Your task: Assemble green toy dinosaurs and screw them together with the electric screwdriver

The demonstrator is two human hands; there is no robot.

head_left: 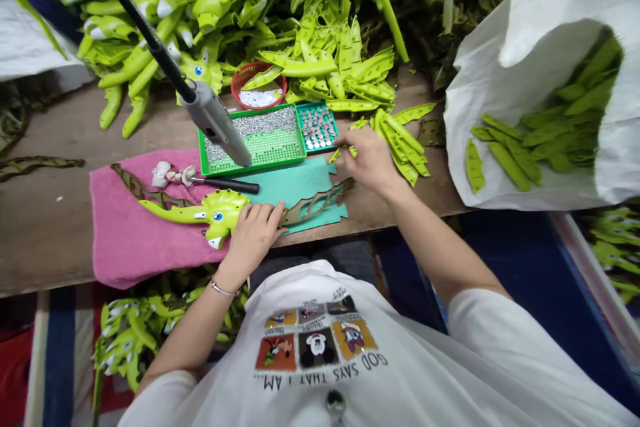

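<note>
My left hand [255,235] lies over the back of a lime-green plastic dinosaur head [219,215] with a blue eye and a long, trunk-like piece, holding it down. An olive, notched plastic strip [315,203] extends right from under that hand. My right hand [369,159] is bent at the right edge of a small teal tray [336,121] of silver discs. Its fingertips are drawn together; what they hold, if anything, I cannot make out. A pink towel [125,233] and a turquoise foam mat [285,181] lie under the work. A black-handled hammer [227,184], its head wrapped in white, rests above the dinosaur head.
A green basket [270,159] holds many small metal pieces. Behind it stands a red basket [283,88]. Green dinosaur parts [210,0] are heaped at the back. A grey pole [213,120] slants across the bench. At right, a white sack [465,93] holds green pieces [513,157].
</note>
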